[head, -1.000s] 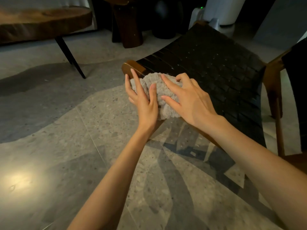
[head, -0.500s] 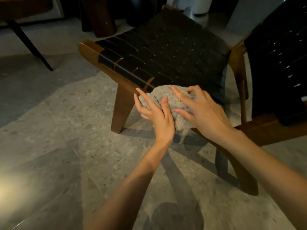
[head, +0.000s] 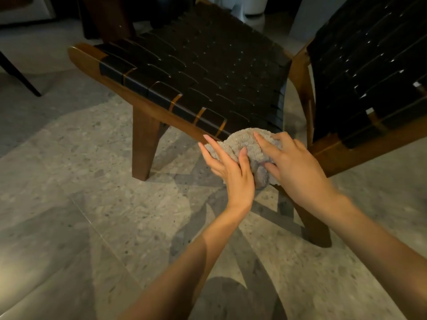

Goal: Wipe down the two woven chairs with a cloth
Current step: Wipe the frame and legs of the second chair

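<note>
A bunched grey terry cloth [head: 240, 142] sits against the near end of the wooden side rail [head: 129, 93] of a chair with a black woven seat [head: 208, 72]. My left hand [head: 233, 174] presses its left side with straight fingers and thumb. My right hand [head: 293, 162] grips it from the right, fingers curled over the top and thumb dug in. A second black woven panel [head: 369, 72] in a wooden frame rises at the right. Whether it is this chair's back or another chair, I cannot tell.
The chair stands on a grey terrazzo floor [head: 80, 215], with a wooden leg [head: 144, 144] left of my hands and another leg [head: 318, 227] under my right wrist. A thin dark table leg [head: 18, 77] is far left; a white object [head: 249, 5] stands behind the seat.
Both hands have slid the cloth along the wooden rail from its far left tip to its near right end. The view has followed and come closer.
</note>
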### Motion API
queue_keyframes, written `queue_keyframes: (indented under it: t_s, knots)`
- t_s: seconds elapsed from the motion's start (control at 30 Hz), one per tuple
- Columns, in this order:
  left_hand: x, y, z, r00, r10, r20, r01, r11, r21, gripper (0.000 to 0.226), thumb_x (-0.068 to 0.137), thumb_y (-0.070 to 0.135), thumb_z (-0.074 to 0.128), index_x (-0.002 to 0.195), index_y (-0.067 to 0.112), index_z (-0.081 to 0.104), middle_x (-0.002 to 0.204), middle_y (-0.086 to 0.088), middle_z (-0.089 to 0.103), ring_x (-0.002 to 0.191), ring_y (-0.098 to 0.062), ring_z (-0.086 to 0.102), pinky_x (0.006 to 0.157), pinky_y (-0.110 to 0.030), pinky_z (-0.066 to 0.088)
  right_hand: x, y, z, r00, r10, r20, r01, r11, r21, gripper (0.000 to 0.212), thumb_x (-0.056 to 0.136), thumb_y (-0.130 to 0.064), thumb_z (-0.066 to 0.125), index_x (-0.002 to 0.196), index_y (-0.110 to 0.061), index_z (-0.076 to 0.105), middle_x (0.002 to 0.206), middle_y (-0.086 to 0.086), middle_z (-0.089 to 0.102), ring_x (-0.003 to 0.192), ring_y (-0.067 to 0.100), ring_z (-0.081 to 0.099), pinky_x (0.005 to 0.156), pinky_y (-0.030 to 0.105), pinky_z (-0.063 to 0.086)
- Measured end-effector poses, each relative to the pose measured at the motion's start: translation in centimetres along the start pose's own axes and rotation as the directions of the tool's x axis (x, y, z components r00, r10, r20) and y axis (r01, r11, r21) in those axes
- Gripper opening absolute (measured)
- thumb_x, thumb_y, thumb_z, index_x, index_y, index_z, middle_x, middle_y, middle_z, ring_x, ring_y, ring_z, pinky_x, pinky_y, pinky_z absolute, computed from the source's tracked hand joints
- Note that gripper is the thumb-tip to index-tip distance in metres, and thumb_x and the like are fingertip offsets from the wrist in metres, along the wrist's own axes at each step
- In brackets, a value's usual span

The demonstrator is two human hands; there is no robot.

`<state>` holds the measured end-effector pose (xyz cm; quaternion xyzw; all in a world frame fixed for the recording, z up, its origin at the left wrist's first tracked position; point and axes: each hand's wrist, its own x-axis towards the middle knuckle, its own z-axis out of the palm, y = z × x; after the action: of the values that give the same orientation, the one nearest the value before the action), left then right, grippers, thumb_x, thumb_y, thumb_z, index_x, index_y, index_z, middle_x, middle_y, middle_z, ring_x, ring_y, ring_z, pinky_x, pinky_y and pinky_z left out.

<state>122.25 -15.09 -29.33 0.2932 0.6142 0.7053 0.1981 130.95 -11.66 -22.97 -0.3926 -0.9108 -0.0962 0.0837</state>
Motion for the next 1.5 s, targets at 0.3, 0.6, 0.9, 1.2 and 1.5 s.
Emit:
queue_keyframes:
  t_s: [0.3,0.6,0.9,1.2,1.5]
  knots:
    - [2.9,0.2,-3.4,0.990,0.103,-0.093,-0.104,0.995,-0.001,0.081,0.091,0.022,0.061,0.150,0.025,0.006,0.151,-0.003,-0.009,0.134,0.005,-0.007,0.112,-0.024,0.005,3.4,-1.1,-0.6,0.990,-0.139,0.025,0.128,0.957,0.262,0.069,0.093,-0.025,0.057,0.151,-0.027,0.020,0.138,0.003,0.030,0.127,0.020,0.033,0.102,0.029,0.033]
    - [8.4,3.0,-9.5,0.940,0.184,-0.286,-0.174,0.983,0.061,0.077,0.091,0.018,0.062,0.150,0.012,0.013,0.146,-0.013,0.008,0.130,-0.003,0.018,0.112,-0.012,0.018,7.9,-7.2,-2.0,0.966,-0.236,-0.106,0.257,0.915,0.312,0.068,0.090,-0.017,0.061,0.149,-0.024,0.028,0.137,0.004,0.035,0.125,0.017,0.035,0.098,0.022,0.028]
    - [14.5,6.4,-21.6,0.924,0.134,-0.359,-0.138,0.990,0.014,0.065,0.080,0.020,0.076,0.133,0.023,0.039,0.132,0.002,0.044,0.116,-0.005,0.051,0.097,-0.032,0.049,10.6,-19.2,-2.8,0.964,0.063,-0.259,0.184,0.544,0.819,0.043,0.078,-0.010,0.072,0.111,-0.032,0.055,0.112,-0.013,0.048,0.103,-0.002,0.049,0.077,0.002,0.039]
    - [13.1,2.4,-26.8,0.984,0.145,0.101,-0.175,0.883,0.436,0.020,0.077,0.027,0.076,0.089,0.023,0.060,0.090,0.010,0.063,0.085,-0.006,0.061,0.075,-0.034,0.055,7.6,-20.2,4.0,0.995,0.023,0.102,-0.098,0.539,0.837,0.069,0.078,-0.021,0.074,0.137,-0.034,0.039,0.126,-0.006,0.052,0.116,0.008,0.049,0.090,0.016,0.040]
    - [10.9,0.5,-22.9,0.930,0.224,0.293,-0.364,0.684,0.632,0.016,0.076,0.036,0.073,0.089,0.031,0.065,0.104,-0.007,0.041,0.102,-0.011,0.029,0.090,-0.022,0.031,5.0,-15.3,5.5,0.839,0.018,0.544,-0.483,0.485,0.729,0.061,0.049,-0.072,0.071,0.094,-0.032,0.056,0.113,-0.004,0.059,0.105,0.015,0.055,0.090,0.040,0.049]
